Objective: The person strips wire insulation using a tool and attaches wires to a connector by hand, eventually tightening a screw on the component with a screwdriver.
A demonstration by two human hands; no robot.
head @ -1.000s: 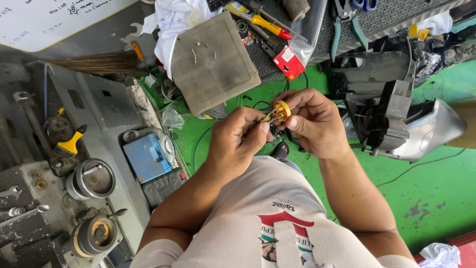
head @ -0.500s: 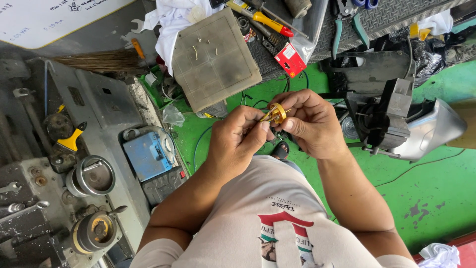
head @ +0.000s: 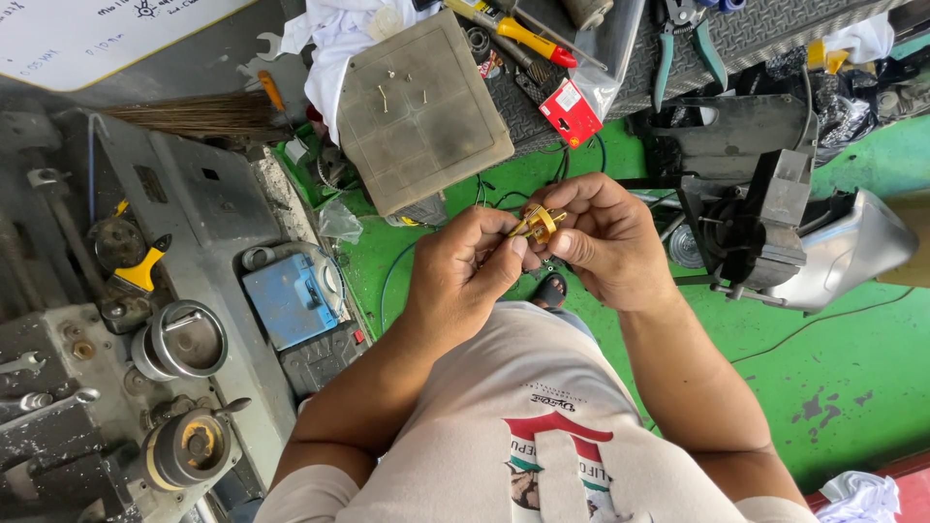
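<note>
Head view, looking straight down over a white printed T-shirt (head: 542, 446) to a green floor (head: 852, 368). Left hand (head: 465, 276) and right hand (head: 601, 242) raised together at chest height, both closed around a small yellow metal part (head: 536, 225) held between them, above the floor and clear of everything else. Left thumb and forefinger pinched narrow on the near side of the part; right fingers curled over its far side, thumb pressing from below. Exact shape of the part too small to tell. Just beneath the hands, a dark sandal (head: 550, 289) on the floor, with thin black wires (head: 494, 194) looping nearby. To the left, a grey metal bench (head: 194, 203) carrying a blue box-shaped device (head: 289, 298), two round metal cylinders (head: 182, 341), a yellow-handled tool (head: 140, 271) and a straw broom (head: 194, 114) lying across its top. Above the hands, a square grey tray (head: 421, 111) with a few small screws on it, a red packet (head: 570, 111), a yellow-handled screwdriver (head: 523, 37) and green-handled pliers (head: 683, 44) on a black tread plate (head: 775, 34). To the right, a dark machine assembly (head: 746, 213) beside a silver curved cover (head: 852, 252). White cloth (head: 857, 496) at the bottom right corner.
</note>
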